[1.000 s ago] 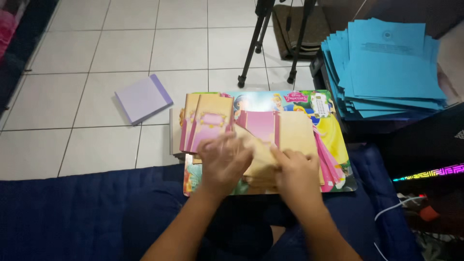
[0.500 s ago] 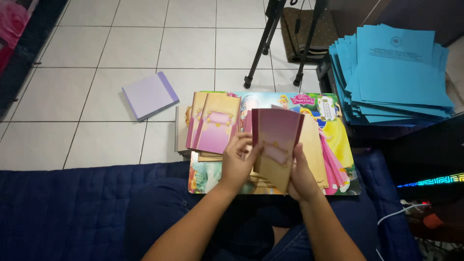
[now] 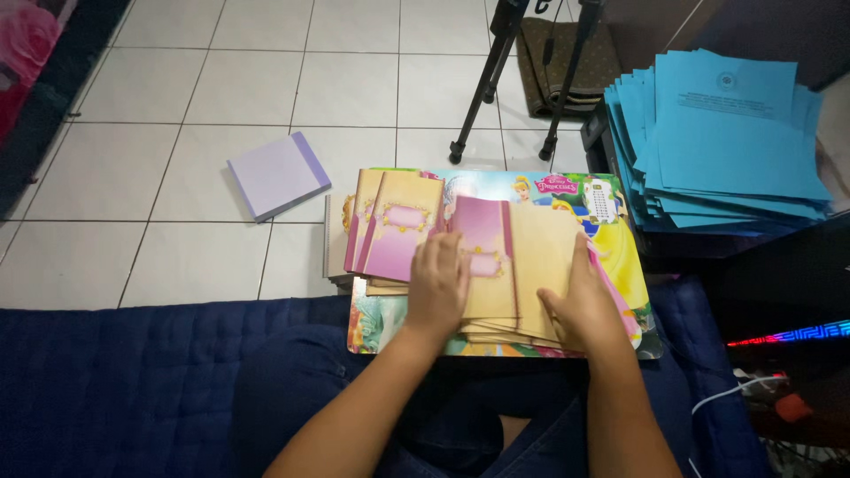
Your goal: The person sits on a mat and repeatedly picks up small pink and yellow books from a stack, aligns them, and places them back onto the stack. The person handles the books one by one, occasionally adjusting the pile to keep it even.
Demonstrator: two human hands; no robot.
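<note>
Both hands lie flat, fingers spread, clamped on nothing: the left hand [image 3: 436, 283] presses a pink-and-tan card [image 3: 485, 257], and the right hand [image 3: 580, 301] presses the tan stack [image 3: 542, 257] beside it. These rest on a colourful board [image 3: 620, 257] across the lap. More cards [image 3: 394, 226] fan to the left. Blue papers [image 3: 726, 142] are piled at right, with a lilac pad [image 3: 276, 174] on the floor.

pink-and-gold cards [image 3: 400, 226], lilac notepad [image 3: 278, 174] — blue papers [image 3: 726, 142]
</note>
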